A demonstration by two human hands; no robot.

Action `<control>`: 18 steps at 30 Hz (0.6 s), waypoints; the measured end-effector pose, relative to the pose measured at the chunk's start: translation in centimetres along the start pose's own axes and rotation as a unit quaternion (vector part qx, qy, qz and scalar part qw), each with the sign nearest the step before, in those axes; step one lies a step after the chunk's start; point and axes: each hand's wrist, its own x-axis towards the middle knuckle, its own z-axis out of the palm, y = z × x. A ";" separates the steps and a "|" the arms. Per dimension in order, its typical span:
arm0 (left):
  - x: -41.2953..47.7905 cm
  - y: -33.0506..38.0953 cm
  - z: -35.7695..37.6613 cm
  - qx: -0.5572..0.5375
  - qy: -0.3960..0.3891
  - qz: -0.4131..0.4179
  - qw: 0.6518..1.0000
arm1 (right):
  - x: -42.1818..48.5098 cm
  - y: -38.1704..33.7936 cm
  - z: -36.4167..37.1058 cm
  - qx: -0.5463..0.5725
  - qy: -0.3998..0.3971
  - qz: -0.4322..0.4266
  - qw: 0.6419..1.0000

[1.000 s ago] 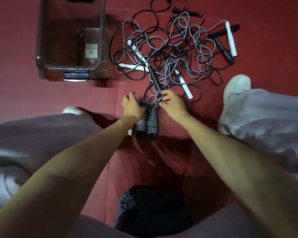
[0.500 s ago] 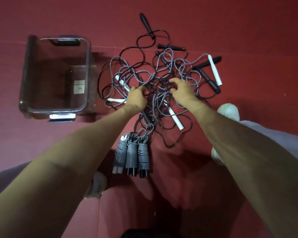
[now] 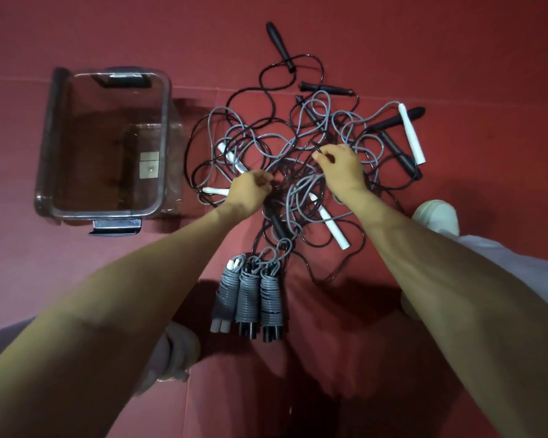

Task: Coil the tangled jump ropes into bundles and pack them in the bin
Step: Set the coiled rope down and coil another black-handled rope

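Observation:
A tangle of grey and black jump ropes [image 3: 298, 143] with white and black handles lies on the red floor mat. My left hand [image 3: 250, 189] pinches cords at the tangle's lower left. My right hand [image 3: 340, 169] pinches a cord near its middle. Three coiled bundles [image 3: 250, 295] lie side by side below the tangle, one with white handles, two with black. The clear plastic bin [image 3: 48, 147] stands at the left with nothing inside.
My white shoes show at the right [image 3: 437, 216] and at the lower middle [image 3: 174, 355], with pale trouser legs beside them. A seam in the red mat [image 3: 203, 88] runs across behind the bin and ropes.
Both hands left the coiled bundles and moved up into the tangle, where they now pinch cords. The view has tilted forward, so the bin and ropes sit lower in frame.

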 end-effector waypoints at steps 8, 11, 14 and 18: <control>-5.6 5.8 0.3 -0.034 -0.062 0.094 0.993 | -3.8 -3.1 -5.6 0.109 0.014 0.027 0.994; -7.8 7.4 0.5 -0.021 -0.082 0.100 0.991 | -5.6 -4.6 -7.3 0.184 0.005 0.036 0.982; -9.0 7.9 0.9 0.054 -0.068 0.098 0.991 | -7.0 -4.6 -8.1 0.128 -0.024 0.011 0.991; -8.6 7.1 1.2 0.067 -0.011 0.072 0.995 | -6.6 -2.8 -7.6 0.001 -0.051 0.007 0.999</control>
